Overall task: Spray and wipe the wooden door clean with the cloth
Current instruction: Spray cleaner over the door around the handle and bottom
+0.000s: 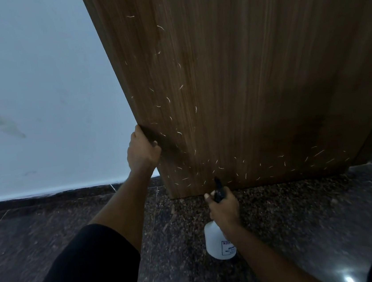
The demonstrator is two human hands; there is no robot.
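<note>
1. Brown wooden door: showed straight vertical grain, a smooth satin face, flecked low down with thin pale curled scratches or fibres.
2. Spray bottle: looked like white, matt, slightly translucent plastic, with a printed label and a black plastic trigger head.
3. Floor: appeared as dark speckled polished stone, glossy, with a bright reflection.
4. Wall: seemed painted pale, matt, faintly smudged.

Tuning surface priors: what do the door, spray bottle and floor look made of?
Door: wood or wood-look laminate, matte; straight vertical grain, pale scratch-like flecks low down.
Spray bottle: white, likely plastic, semi-matte body with a printed label; black trigger head, gripped by the right hand.
Floor: dark speckled stone, probably polished granite; it shows a light glare.
</note>
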